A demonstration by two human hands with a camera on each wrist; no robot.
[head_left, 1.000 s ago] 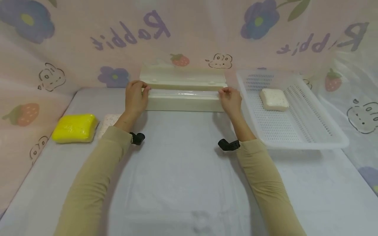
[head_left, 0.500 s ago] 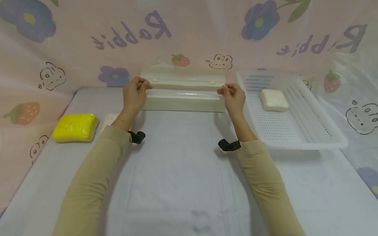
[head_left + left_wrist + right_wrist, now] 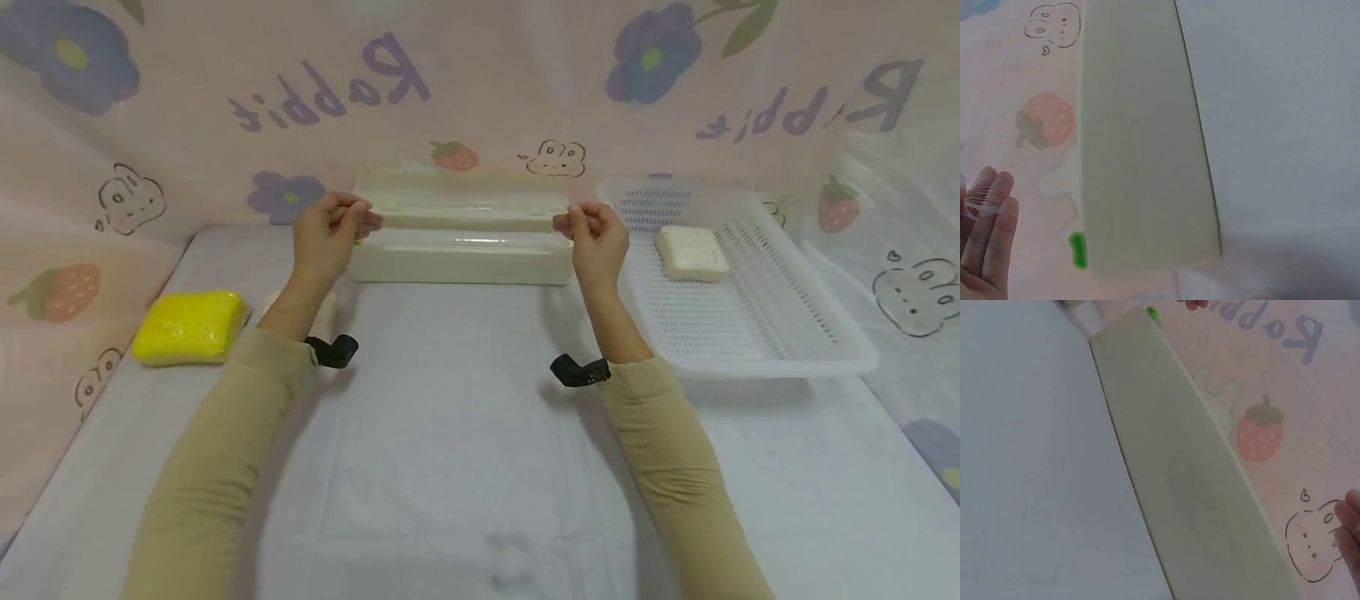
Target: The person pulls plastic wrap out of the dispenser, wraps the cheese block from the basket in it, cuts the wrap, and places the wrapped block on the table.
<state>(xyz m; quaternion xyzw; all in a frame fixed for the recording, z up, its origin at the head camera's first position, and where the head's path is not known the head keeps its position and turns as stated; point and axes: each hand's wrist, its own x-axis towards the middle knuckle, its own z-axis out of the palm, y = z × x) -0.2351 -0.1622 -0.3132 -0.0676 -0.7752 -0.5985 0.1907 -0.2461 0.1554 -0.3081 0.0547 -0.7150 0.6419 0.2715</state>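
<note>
A cream cling film dispenser [image 3: 461, 267] stands at the back of the table with its lid [image 3: 465, 190] raised. My left hand [image 3: 321, 242] is at its left end, thumb and fingers pinching clear cling film [image 3: 985, 201], which lies wrinkled across the fingertips in the left wrist view. At the other end, my right hand [image 3: 600, 246] holds thumb against fingers in the same kind of pinch, just above the box. Film between the hands is too transparent to trace fully. A small green tab [image 3: 1078, 250] shows at the dispenser's left end.
To the right is a white perforated basket [image 3: 750, 367] with a pale speckled block [image 3: 692, 253] in it. A yellow wrapped block [image 3: 190, 327] lies on the left, beside a pale speckled block [image 3: 324, 317] partly hidden by my left forearm. A printed curtain [image 3: 480, 92] hangs behind.
Both hands have risen slightly from the dispenser's front edge and spread apart, the left one shifting further left. The green tab at the left end has come into sight.
</note>
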